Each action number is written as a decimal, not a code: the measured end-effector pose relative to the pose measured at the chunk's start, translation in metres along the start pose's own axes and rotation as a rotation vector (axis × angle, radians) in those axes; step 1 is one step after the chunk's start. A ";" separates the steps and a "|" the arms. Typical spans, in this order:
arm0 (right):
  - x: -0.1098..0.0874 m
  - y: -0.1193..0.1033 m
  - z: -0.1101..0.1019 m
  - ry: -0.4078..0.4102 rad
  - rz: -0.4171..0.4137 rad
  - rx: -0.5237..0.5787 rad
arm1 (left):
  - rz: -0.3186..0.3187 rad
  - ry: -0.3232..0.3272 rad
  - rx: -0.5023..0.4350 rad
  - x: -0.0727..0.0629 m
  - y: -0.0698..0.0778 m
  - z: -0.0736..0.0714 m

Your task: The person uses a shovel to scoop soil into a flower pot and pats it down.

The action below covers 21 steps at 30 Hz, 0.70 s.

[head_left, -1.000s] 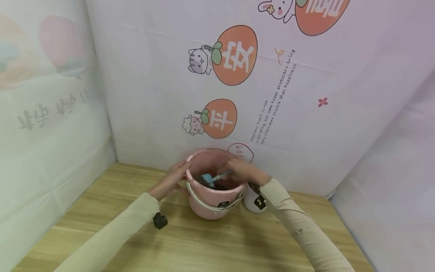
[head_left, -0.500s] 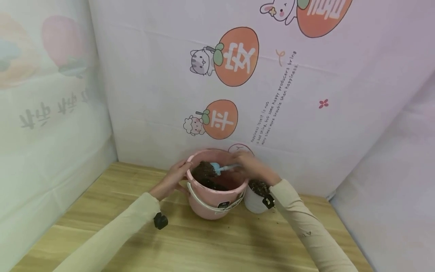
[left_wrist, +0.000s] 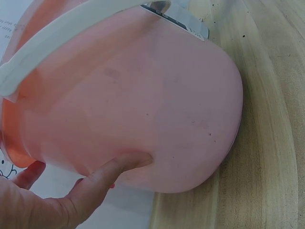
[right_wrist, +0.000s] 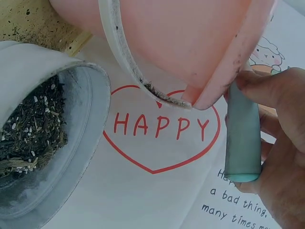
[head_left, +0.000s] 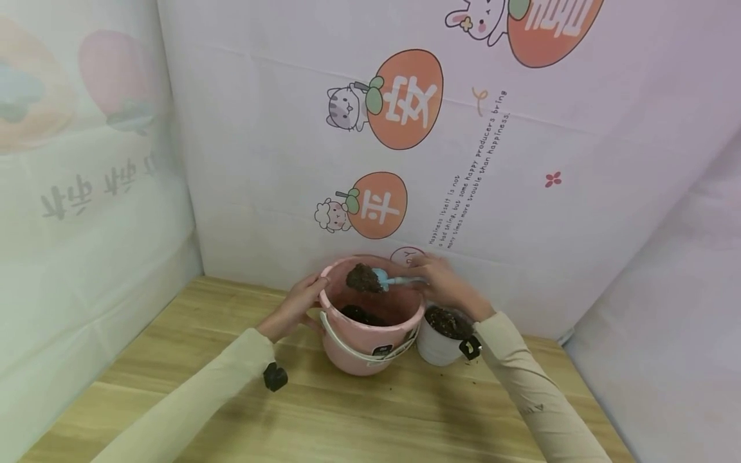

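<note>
The two hands are well apart: the left hand [head_left: 294, 307] grips the left side of the pink bucket [head_left: 353, 331] near its rim, and the right hand [head_left: 444, 284] is closed around the handle of a small blue trowel [head_left: 399, 280]. The trowel's blade, heaped with dark soil [head_left: 363, 278], is over the bucket's opening. Just right of the bucket, a white pot [head_left: 435, 350] of soil stands on the wooden table [head_left: 370, 418].

A wooden table [head_left: 359, 418] bears pink bucket [head_left: 350, 355], white pot [head_left: 433, 347].
</note>
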State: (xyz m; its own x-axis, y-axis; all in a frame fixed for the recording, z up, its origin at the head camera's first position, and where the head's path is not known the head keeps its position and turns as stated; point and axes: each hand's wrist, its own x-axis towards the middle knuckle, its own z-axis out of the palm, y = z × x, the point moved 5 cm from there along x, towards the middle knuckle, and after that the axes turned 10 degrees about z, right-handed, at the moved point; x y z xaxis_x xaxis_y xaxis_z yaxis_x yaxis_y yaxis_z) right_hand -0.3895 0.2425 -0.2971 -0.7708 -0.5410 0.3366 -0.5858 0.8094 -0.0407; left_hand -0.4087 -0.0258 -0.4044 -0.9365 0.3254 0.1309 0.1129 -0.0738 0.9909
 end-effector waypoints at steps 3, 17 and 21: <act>-0.001 0.002 0.000 -0.012 -0.009 0.022 | -0.003 -0.003 -0.003 0.000 0.000 0.000; -0.006 0.016 -0.013 0.020 -0.031 0.004 | 0.017 -0.013 -0.022 0.001 -0.003 -0.001; -0.008 0.022 -0.022 0.025 -0.012 0.013 | 0.017 -0.014 -0.031 0.001 -0.003 -0.001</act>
State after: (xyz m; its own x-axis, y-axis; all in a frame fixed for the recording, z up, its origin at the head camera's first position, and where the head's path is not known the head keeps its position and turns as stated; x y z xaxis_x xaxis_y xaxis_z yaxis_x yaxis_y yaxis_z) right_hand -0.3912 0.2696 -0.2803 -0.7573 -0.5443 0.3608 -0.5983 0.7998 -0.0493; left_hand -0.4107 -0.0265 -0.4069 -0.9298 0.3366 0.1487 0.1186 -0.1083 0.9870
